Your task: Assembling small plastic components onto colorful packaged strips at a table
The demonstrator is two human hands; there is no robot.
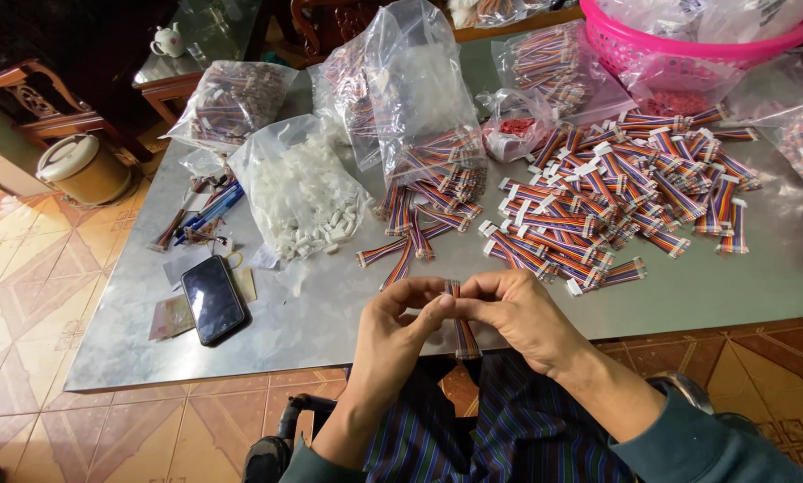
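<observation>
ribbon cable (463,333): rainbow stripes
cable pile (616,192): rainbow stripes, white end plugs
connector bag (298,192): clear plastic, white pieces
basket (688,40): bright pink
phone (212,299): black
table (741,286): dull grey metal
floor (25,268): orange-brown tiles, diamond pattern
cloth on lap (500,429): dark blue, thin stripes

A home used for piecework. Tiled floor (25,268), carved wooden chair (25,94) and teapot (167,40) surround a metal counter (330,331) heaped with bagged ribbon cables (616,192).

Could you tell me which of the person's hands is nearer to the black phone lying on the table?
Left. The left hand is just right of the black phone, pinching a rainbow ribbon cable; the right hand grips the same cable farther right.
</observation>
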